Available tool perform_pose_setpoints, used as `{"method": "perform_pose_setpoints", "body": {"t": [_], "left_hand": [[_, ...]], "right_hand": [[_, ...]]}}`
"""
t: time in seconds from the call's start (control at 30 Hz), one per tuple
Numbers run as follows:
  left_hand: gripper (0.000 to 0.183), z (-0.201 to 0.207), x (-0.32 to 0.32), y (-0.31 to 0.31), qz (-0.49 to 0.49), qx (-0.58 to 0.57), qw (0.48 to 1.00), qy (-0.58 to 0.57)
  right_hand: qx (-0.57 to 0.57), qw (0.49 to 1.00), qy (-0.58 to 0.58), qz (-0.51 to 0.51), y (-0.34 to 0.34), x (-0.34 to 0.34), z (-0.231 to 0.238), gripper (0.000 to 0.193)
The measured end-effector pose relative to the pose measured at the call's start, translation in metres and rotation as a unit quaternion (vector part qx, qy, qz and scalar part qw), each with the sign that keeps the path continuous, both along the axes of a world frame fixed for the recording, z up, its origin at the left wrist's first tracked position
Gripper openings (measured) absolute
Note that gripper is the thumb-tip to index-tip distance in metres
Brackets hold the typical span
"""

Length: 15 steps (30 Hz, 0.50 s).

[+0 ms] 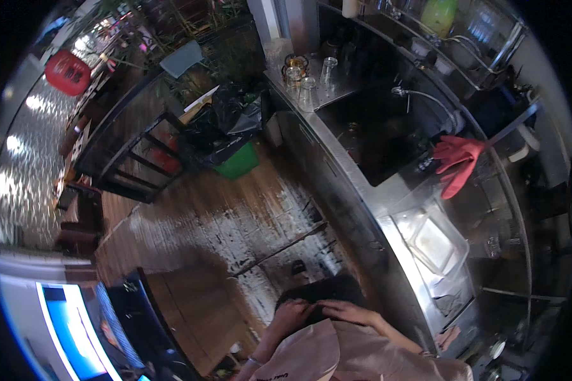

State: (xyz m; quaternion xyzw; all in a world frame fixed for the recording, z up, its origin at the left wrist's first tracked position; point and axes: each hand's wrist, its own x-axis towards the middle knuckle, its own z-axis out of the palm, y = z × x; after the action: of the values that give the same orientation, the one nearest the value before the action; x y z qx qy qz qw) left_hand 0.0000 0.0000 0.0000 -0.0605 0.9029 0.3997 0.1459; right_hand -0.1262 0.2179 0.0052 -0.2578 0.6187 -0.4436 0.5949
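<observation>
At my waist, my left hand (295,312) lies against the front of my clothing, fingers pointing inward and apparently laid flat. My right hand (346,312) rests beside it with the fingers stretched out; the fingertips of both hands almost meet. I see nothing held in either hand. Below them spreads a brownish-pink apron (311,349). Ahead on my right runs a steel counter (362,181) with a dark sink (368,143). A red rubber glove (459,162) hangs at the sink's right side. Nearer me on the counter sits a clear plastic tray (435,244).
Several drinking glasses (307,95) stand at the counter's far end, and a faucet (400,93) reaches over the sink. Ahead, a green bin (238,162) with a black bag stands near a dark wooden frame (133,162). A lit screen (76,333) is at lower left.
</observation>
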Motion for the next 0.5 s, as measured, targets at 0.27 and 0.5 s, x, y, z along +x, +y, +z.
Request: {"method": "perform_pose_setpoints", "body": {"t": [0.27,0.5], "left_hand": [[0.022,-0.013,-0.171,-0.164,-0.205,-0.020,0.978,-0.031],[0.014,0.095,-0.442,-0.281,-0.178,-0.002,0.983,0.036]], "right_hand": [[-0.002,0.920,0.049,-0.390,-0.113,-0.115,-0.035,0.034],[-0.145,0.719,0.133,-0.667,-0.212,-0.339,-0.016,0.032]]}}
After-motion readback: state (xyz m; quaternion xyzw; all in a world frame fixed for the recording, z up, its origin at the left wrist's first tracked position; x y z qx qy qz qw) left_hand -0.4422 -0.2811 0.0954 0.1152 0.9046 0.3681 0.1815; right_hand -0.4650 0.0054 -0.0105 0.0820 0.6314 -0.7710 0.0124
